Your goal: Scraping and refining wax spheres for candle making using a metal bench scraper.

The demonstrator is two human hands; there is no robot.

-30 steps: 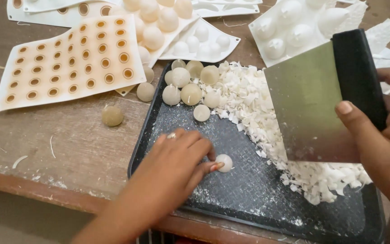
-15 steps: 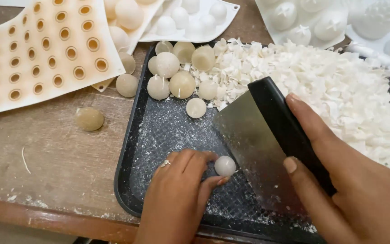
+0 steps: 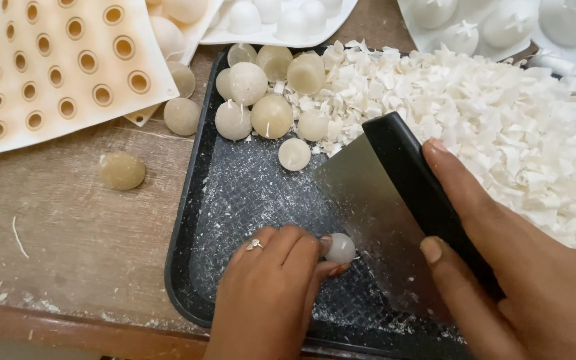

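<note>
Nearest, the left hand [image 3: 268, 293] presses down on the near part of a dark tray [image 3: 185, 220], its grip closed round a small pale wax ball [image 3: 340, 248] pinched between fingertips and thumb (a ring shows on one finger). Just right of it, the right hand [image 3: 528, 273] has its grip wrapped round the black handle of a flat metal scraper [image 3: 375, 220], whose blade slants down to the tray floor, its edge touching or just beside the ball. The tray floor around them is dusted with white crumbs. Farther back, a cluster of round wax balls [image 3: 261, 93] sits at the tray's far left, and a heap of white wax shavings [image 3: 501, 120] fills its far right. On the wooden worktop [image 3: 68, 227] to the left lies one loose yellowish ball [image 3: 121, 171], and beyond it a cream silicone mould [image 3: 55, 67] with rows of round holes. White moulds [image 3: 281, 17] lie along the far edge.
</note>
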